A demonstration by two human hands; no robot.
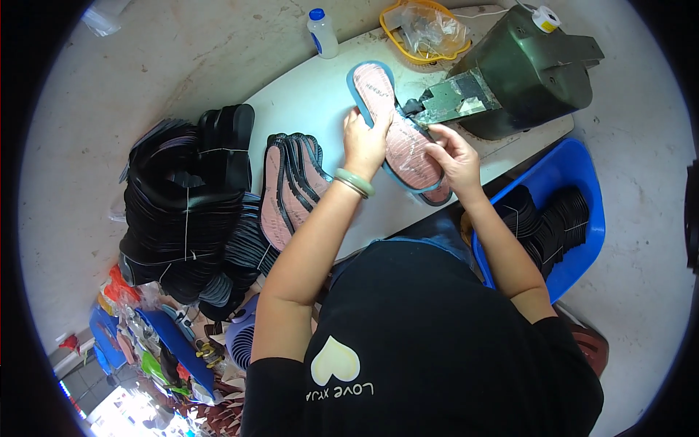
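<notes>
Head view: the white table (306, 95) carries a dark green machine (535, 69) whose metal arm (455, 98) reaches the pink insole with a blue rim (404, 142), lying flat at the table's middle. The left hand (364, 142) is closed on its near edge and the right hand (455, 156) pinches the opposite edge; keeping it flat and fed evenly to the arm looks wise. A stack of insoles (291, 182) lies left, black bundled soles (186, 204) beside it, a blue tub (582, 197) right. Behind stand a yellow basket (426, 29) and a small white bottle (322, 33) on the grey floor (87, 146).
</notes>
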